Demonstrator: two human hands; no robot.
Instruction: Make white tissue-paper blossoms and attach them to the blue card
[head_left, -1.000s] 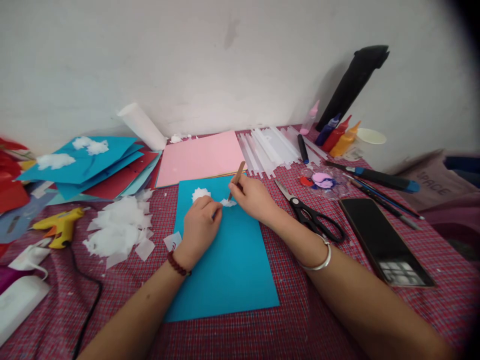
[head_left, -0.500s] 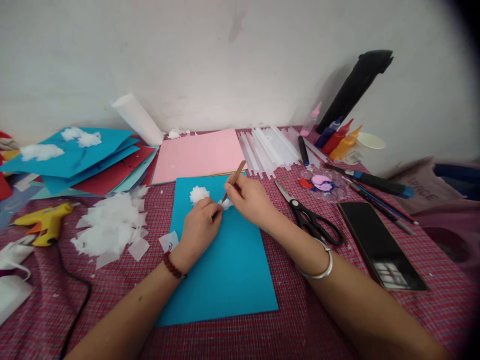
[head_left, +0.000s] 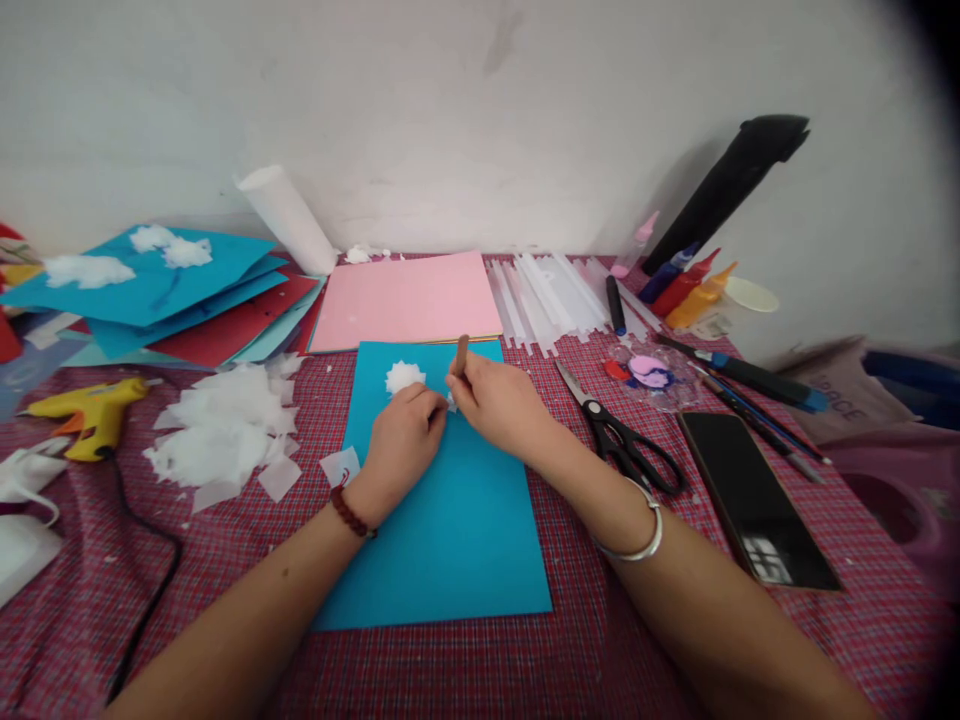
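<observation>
A blue paper sheet lies in front of me, with a fluffy white tissue tuft near its upper left. My right hand is closed around a flat wooden craft stick, tilted with its lower end hidden by the fingers. Beside it, my left hand rests on the sheet with its fingers curled together; what they pinch, if anything, is hidden. A small white bit shows between both hands' fingertips. Left of the sheet is a pile of white tissue squares.
Black-handled scissors, a phone and a paint palette lie to the right. A yellow glue gun with its cord is at left. Behind are pink paper, translucent sticks and a white roll.
The craft stick now stands more upright in my right hand, and its top has moved slightly left and down. My left hand stays nearly in place. The whole view has shifted slightly.
</observation>
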